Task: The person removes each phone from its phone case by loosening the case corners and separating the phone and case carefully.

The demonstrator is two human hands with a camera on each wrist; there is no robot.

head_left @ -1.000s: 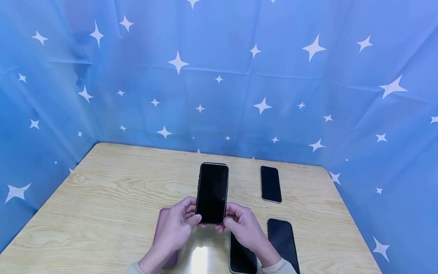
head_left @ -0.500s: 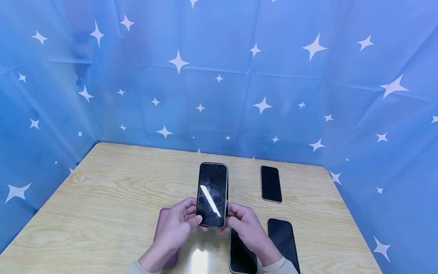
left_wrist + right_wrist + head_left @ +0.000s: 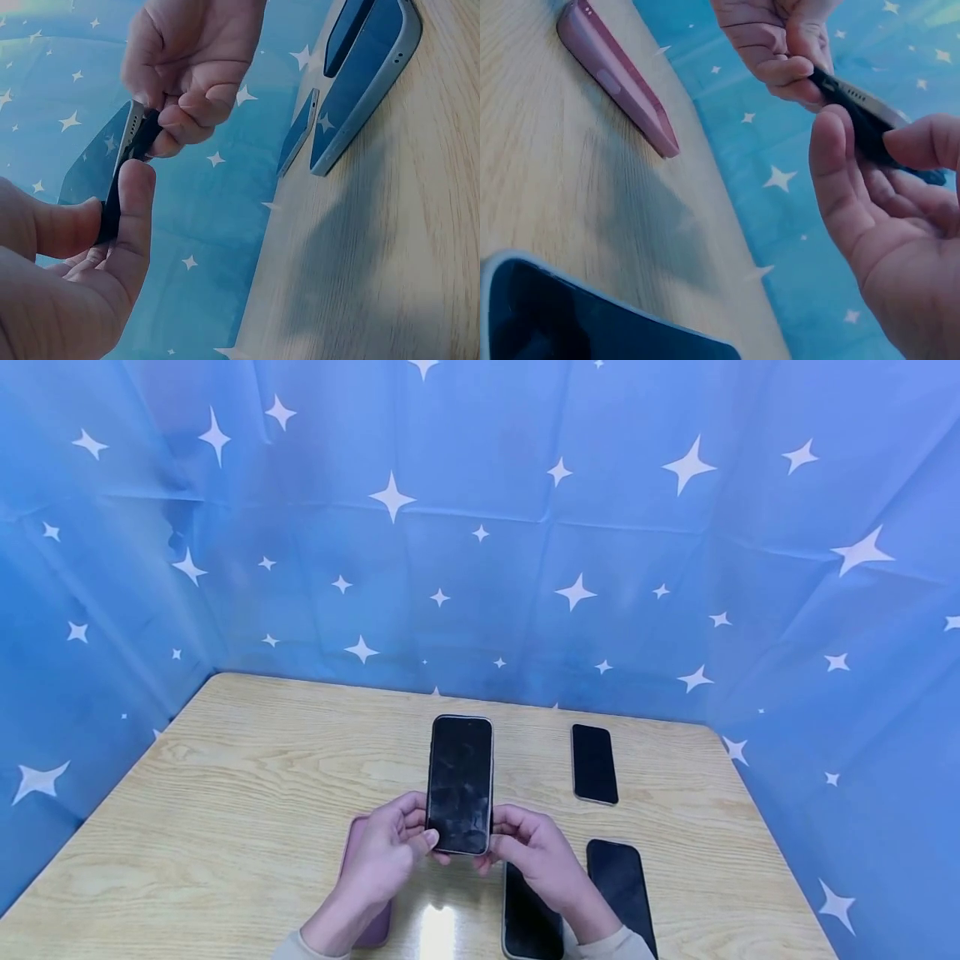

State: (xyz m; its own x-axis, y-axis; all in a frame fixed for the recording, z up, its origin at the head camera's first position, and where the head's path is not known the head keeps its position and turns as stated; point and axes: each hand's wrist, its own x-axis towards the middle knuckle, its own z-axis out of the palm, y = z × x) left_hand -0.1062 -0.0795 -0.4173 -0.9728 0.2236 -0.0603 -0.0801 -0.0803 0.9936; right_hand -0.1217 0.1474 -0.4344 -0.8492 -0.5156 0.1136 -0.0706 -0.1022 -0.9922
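Both hands hold up a phone (image 3: 461,785) with a dark screen, above the middle of the table. A black phone case (image 3: 866,135) lies against its back and one bottom corner. In both wrist views part of the phone's pale bottom edge, with its speaker holes, shows outside the case. My left hand (image 3: 381,856) grips the lower left corner, thumb at the front edge and fingers behind. At the lower right, my right hand (image 3: 542,860) pinches the phone and case with thumb and curled fingers.
A pink phone case (image 3: 619,82) lies on the table (image 3: 225,793), partly under my left forearm. On the right rest several dark-screened phones: one farther back (image 3: 594,764), one near the right forearm (image 3: 621,889), and one in a pale case (image 3: 528,914) beneath it. A starry blue curtain (image 3: 480,568) hangs behind.
The phone has tilted in my hands: a bright reflection crossed its screen half a second ago and is gone now. It has shifted slightly left. Both hands keep their grip.
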